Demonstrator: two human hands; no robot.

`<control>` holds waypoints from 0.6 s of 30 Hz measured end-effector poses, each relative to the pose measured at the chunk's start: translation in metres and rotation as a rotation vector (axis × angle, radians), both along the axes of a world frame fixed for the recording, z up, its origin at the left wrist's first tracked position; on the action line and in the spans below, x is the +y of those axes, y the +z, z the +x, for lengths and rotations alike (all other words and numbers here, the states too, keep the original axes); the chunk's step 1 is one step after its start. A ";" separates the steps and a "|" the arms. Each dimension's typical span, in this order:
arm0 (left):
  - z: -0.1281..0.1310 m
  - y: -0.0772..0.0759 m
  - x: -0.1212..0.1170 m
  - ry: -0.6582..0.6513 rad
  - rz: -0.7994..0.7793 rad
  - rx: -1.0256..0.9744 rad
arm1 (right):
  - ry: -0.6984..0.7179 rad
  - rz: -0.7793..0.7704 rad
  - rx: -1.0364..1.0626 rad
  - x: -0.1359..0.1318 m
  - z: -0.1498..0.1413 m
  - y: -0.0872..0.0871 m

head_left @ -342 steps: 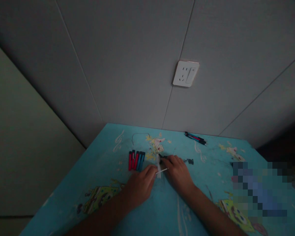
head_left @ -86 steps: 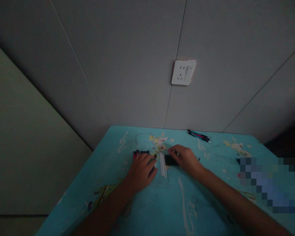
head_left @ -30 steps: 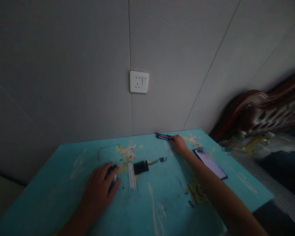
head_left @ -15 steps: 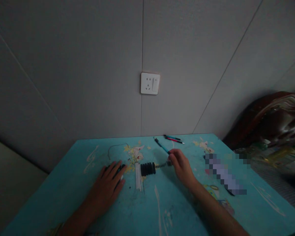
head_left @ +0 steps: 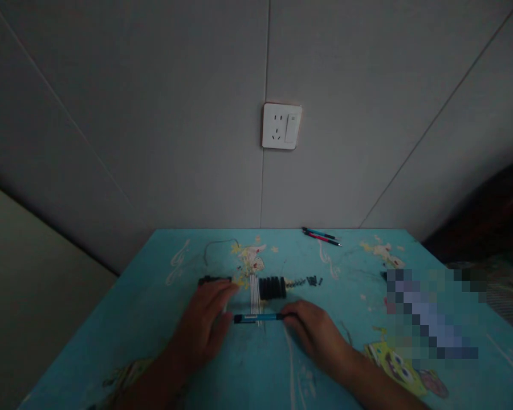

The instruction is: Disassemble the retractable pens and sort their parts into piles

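My right hand (head_left: 316, 331) pinches one end of a blue pen (head_left: 265, 317) with black ends, which lies level across the view. The pen's other end reaches close to the thumb of my left hand (head_left: 203, 326). That left hand is open, its fingers stretched over the table beside a row of black pieces (head_left: 214, 280), which it partly hides. Behind the pen lie several thin white sticks (head_left: 254, 293), side by side. Right of them is a block of short black tubes (head_left: 272, 287), followed by small springs (head_left: 296, 283) and tiny dark pieces (head_left: 313, 281).
Two more pens, a blue pen (head_left: 320, 233) and a red pen (head_left: 322, 238), lie near the wall. A blurred-out long object (head_left: 431, 313) lies at the right on the blue patterned tablecloth (head_left: 256, 376). A socket (head_left: 281, 126) is on the wall.
My right hand has brought the blue pen from the back of the table nearer and turned it level. My left hand has come closer to its end. The view has shifted somewhat.
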State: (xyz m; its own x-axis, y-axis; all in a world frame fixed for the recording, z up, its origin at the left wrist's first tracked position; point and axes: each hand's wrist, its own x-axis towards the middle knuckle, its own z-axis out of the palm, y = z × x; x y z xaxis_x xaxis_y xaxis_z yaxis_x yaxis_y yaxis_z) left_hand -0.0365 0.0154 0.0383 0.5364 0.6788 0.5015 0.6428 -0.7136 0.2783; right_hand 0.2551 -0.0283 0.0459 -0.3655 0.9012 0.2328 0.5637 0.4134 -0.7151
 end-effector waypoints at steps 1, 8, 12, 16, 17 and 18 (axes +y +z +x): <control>0.004 0.001 -0.006 -0.059 -0.007 0.003 | -0.006 -0.024 0.025 -0.002 -0.001 0.001; 0.015 -0.004 -0.021 -0.155 0.080 -0.034 | -0.016 -0.132 0.108 -0.007 -0.007 0.003; 0.015 0.001 -0.019 -0.190 0.085 -0.039 | -0.064 -0.190 0.105 -0.007 -0.005 -0.001; 0.017 0.006 -0.021 -0.183 0.059 -0.034 | -0.075 -0.212 0.089 -0.007 -0.002 -0.004; 0.017 0.006 -0.022 -0.180 0.051 -0.034 | -0.072 -0.207 0.077 -0.007 -0.002 -0.005; 0.017 0.005 -0.023 -0.181 0.036 -0.029 | -0.068 -0.197 0.058 -0.007 -0.002 -0.005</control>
State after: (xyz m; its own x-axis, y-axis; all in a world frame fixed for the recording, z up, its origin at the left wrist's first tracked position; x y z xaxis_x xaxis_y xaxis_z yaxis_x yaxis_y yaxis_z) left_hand -0.0197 -0.0074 0.0438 0.6333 0.5539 0.5405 0.4949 -0.8268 0.2673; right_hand 0.2534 -0.0355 0.0409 -0.2938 0.9534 0.0690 0.5409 0.2253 -0.8104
